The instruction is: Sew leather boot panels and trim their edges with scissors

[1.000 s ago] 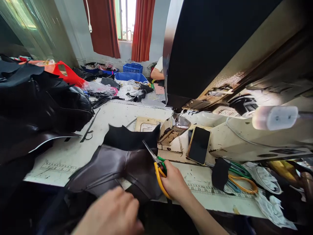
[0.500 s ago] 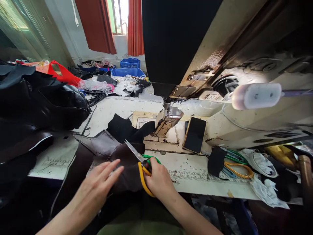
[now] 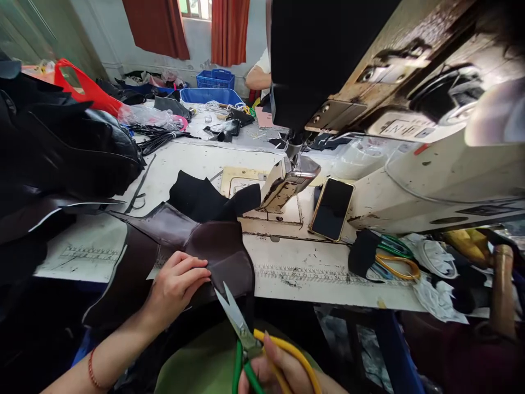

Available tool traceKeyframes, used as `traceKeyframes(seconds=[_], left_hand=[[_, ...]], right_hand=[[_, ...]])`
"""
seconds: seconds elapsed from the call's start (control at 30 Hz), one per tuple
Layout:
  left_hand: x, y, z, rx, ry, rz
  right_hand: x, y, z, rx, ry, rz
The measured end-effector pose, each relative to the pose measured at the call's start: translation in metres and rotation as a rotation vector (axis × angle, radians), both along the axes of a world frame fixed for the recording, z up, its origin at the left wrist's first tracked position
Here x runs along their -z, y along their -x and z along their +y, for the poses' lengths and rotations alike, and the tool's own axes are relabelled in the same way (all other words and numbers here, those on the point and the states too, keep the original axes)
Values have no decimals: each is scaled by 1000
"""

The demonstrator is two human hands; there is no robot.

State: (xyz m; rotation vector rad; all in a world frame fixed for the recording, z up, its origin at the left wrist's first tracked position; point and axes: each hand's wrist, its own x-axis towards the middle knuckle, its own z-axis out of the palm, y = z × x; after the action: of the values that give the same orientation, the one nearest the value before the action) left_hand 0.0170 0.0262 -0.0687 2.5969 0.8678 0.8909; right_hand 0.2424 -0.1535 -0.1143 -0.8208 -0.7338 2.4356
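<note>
both blades of the scissors [image 3: 245, 332] gape, gripped by your right hand [image 3: 293, 370]; angle them clear of your left hand [image 3: 174, 282], touching the brown leather [image 3: 219, 243], whether pinching it i cannot tell.

Smooth, softly glossy leather-look piece [image 3: 217, 246]; shiny metal scissor blades [image 3: 236, 317]

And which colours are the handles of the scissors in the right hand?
One green handle, one yellow handle; the head view shows them best.

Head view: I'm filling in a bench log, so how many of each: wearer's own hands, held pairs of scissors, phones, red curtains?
Left hand, right hand: 2
Held scissors: 1
Phone: 1
Red curtains: 2
Total: 6
</note>
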Motion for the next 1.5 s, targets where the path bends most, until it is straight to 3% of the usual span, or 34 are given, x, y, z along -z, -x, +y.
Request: traceKeyframes(seconds=[0.13, 0.4, 0.47, 0.6, 0.8, 0.97, 1.07, 1.2, 1.5], left_hand=[[6, 1, -3, -17, -5, 5], [0, 0, -8, -51, -42, 69], [-4, -3, -17, -130, -63, 94], [-9, -15, -46, -411, -26, 137], [-4, -42, -72, -539, 92, 261], [-1, -43, -70, -537, 54, 84], [-4, -37, -66, -492, 137, 13], [-7, -33, -64, -470, 265, -5], [-11, -29, -62, -491, 289, 34]], right_hand=[[23, 11, 3, -51, 135, 93], [8, 20, 11, 77, 116, 110], [7, 21, 12, 85, 105, 86], [10, 22, 9, 99, 68, -2], [22, 19, -2, 120, 93, -167], [11, 11, 6, 56, 96, -202], [-2, 11, 18, 50, 104, -113], [-8, 17, 30, 94, 166, -30], [-15, 18, 40, 94, 260, 41]])
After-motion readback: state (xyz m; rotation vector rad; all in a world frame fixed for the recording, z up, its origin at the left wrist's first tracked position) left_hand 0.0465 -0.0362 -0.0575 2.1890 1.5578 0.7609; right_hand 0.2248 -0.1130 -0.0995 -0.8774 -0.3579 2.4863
